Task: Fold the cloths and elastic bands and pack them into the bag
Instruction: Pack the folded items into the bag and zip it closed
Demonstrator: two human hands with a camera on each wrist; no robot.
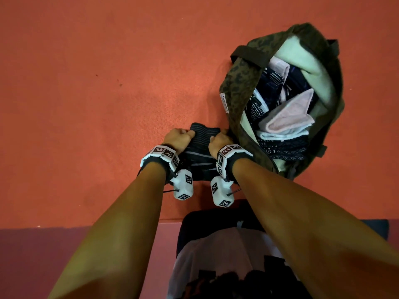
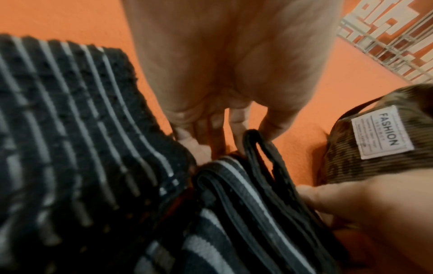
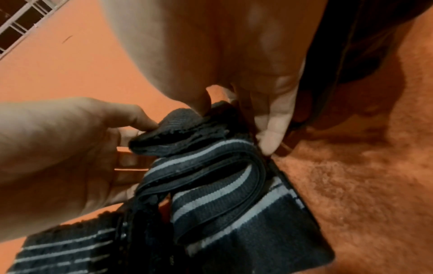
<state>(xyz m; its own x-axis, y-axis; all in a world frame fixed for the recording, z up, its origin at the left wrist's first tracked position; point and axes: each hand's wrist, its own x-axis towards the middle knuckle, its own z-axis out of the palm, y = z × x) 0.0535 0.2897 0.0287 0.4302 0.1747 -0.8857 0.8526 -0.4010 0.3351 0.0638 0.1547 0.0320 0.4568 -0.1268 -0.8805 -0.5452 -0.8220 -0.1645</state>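
A dark elastic band with grey stripes [image 1: 204, 132] lies folded in layers on the orange surface, just left of the bag. My left hand [image 1: 179, 137] grips its left end and my right hand [image 1: 218, 139] grips its right end, fingers curled round the folds. The left wrist view shows my left fingers [image 2: 187, 139] at the edge of the folded band [image 2: 234, 189]. In the right wrist view my right thumb [image 3: 269, 133] presses the stacked layers of the band [image 3: 211, 176]. The camouflage bag [image 1: 239, 83] stands open to the right, holding folded pink, white and dark patterned cloths [image 1: 287, 117].
The orange surface [image 1: 97, 83] stretches left and ahead of the hands. Its front edge runs just before my body, with a darker red strip [image 1: 64, 244] below. A metal grille [image 2: 386, 37] stands beyond the bag. The bag's "FASHION" label [image 2: 384, 133] faces my hands.
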